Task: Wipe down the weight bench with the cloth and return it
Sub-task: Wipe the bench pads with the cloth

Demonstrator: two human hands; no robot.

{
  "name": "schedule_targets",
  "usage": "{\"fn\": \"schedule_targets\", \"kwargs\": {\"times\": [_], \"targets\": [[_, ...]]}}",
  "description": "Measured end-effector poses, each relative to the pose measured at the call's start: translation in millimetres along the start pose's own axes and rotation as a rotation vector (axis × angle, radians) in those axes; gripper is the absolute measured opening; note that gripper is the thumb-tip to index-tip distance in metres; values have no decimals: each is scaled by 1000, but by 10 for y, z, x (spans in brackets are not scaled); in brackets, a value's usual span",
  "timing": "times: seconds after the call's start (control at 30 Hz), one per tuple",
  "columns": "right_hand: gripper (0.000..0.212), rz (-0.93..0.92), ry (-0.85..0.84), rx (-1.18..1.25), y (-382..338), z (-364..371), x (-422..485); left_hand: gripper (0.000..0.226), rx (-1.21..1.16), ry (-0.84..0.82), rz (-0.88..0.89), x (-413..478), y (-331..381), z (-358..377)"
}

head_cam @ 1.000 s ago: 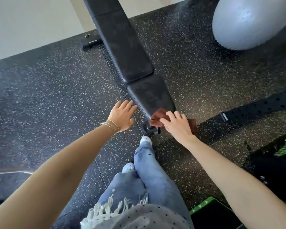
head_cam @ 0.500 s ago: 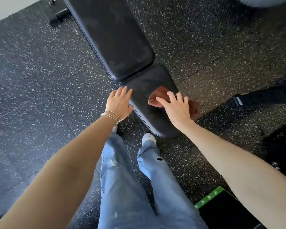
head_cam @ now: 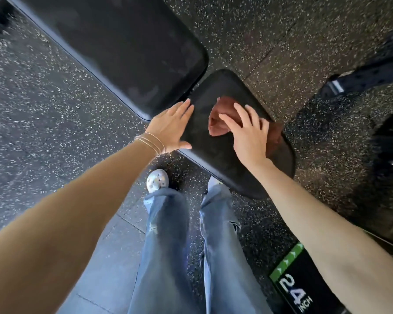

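Note:
The black weight bench runs from the top left down to the middle, with a long back pad (head_cam: 127, 48) and a smaller seat pad (head_cam: 211, 141). A reddish-brown cloth (head_cam: 222, 116) lies bunched on the seat pad. My right hand (head_cam: 247, 134) presses down on the cloth with fingers spread and slightly bent; most of the cloth is hidden under it. My left hand (head_cam: 170, 130) rests flat on the seat pad's left edge, fingers straight, holding nothing.
Speckled black rubber flooring (head_cam: 55, 105) surrounds the bench. A black box with green trim marked "24 INCH" (head_cam: 297, 288) sits at the lower right. Dark gym equipment (head_cam: 372, 73) stands at the right. My legs in jeans and a shoe (head_cam: 157, 181) are just below the seat pad.
I have stepped closer, so the bench fills more of the view. Both hands moved up onto the seat pad; the right hand slid the cloth from the seat's tip onto its top.

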State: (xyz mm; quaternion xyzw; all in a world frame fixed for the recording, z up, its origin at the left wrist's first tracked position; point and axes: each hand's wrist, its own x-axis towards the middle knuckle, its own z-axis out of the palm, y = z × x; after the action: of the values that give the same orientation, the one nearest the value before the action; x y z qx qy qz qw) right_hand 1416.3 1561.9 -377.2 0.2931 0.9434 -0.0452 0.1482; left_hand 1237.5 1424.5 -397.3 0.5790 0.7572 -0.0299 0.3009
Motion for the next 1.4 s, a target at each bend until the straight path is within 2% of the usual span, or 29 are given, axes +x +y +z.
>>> {"fn": "schedule_targets", "kwargs": {"times": [0.1, 0.23, 0.43, 0.5, 0.67, 0.8, 0.87, 0.97, 1.1, 1.23, 1.4], "targets": [[64, 38, 8, -1, -56, -60, 501, 113, -14, -40, 34, 107, 22, -91], [63, 42, -30, -21, -36, -131, 902, 119, -56, -128, -3, 194, 57, -122], [63, 73, 65, -44, 122, -4, -125, 120, -65, -143, -32, 198, 82, -141], [63, 96, 76, -19, 125, 23, -165, 119, -67, -146, -36, 208, 87, -141], [59, 132, -7, 60, -53, -115, 800, 121, -40, -146, -72, 220, 140, -154], [58, 47, -113, 61, 4, -200, 1320, 121, -52, -164, -90, 223, 145, -171], [63, 11, -106, 78, 133, -227, 1156, 120, -71, -168, -90, 214, 139, -175], [69, 84, -36, 109, 438, -190, 479, 120, -85, -168, -100, 203, 146, -171], [71, 89, 42, 79, 634, -124, -268, 120, -50, -161, -109, 210, 153, -170], [69, 161, -23, 163, 439, -164, 290, 121, -16, -181, -129, 225, 215, -204], [59, 131, -136, 274, 225, -193, 1264, 121, -27, -185, -166, 232, 254, -201]]}}
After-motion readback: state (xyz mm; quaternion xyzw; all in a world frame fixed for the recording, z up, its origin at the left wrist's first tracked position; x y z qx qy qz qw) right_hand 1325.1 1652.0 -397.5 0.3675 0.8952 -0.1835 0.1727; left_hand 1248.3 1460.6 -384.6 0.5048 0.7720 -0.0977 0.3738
